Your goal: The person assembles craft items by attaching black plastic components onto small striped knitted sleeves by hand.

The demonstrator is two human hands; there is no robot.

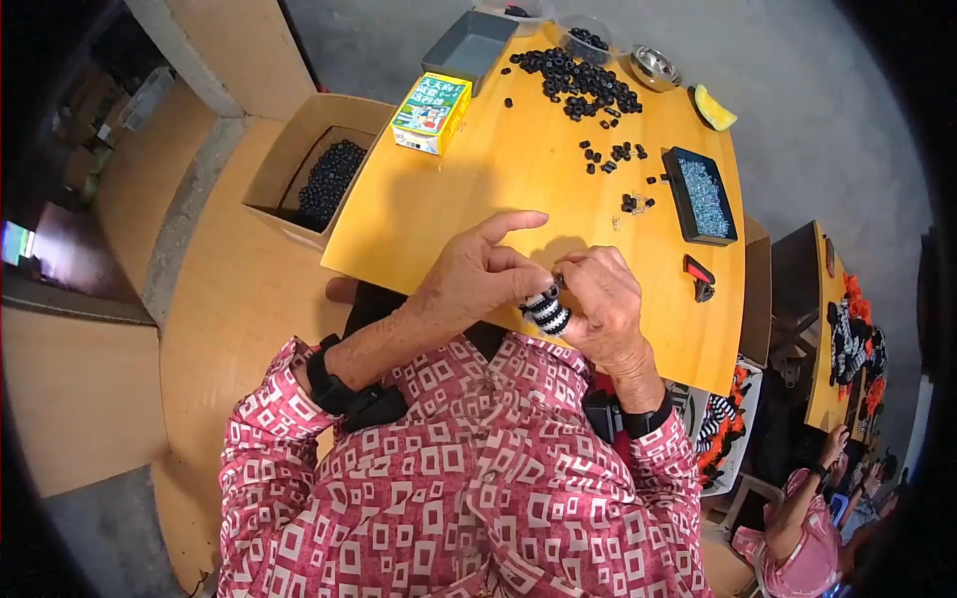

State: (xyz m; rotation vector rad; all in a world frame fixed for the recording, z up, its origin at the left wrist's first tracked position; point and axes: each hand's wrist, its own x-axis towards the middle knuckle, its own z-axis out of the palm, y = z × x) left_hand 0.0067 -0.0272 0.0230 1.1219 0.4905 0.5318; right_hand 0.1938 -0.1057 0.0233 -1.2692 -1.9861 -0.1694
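Close to the table's near edge, my left hand (485, 269) pinches a small dark part between thumb and a finger, with its index finger stretched out. Against it, my right hand (604, 299) is closed round a black-and-white striped piece (547, 313), which hangs between the two hands. The fingertips meet at the top of the piece, and the exact contact there is too small to make out. Beyond the hands, small black parts (634, 203) lie in loose groups near a black tray (704, 195) of small clear bluish pieces.
On the yellow table (399, 214) are a yellow-green box (431, 113), a grey tray (471, 48), a metal bowl (655, 69) and a red-black tool (700, 277). A carton (317, 167) of dark parts stands left. A co-worker (800, 528) sits at lower right.
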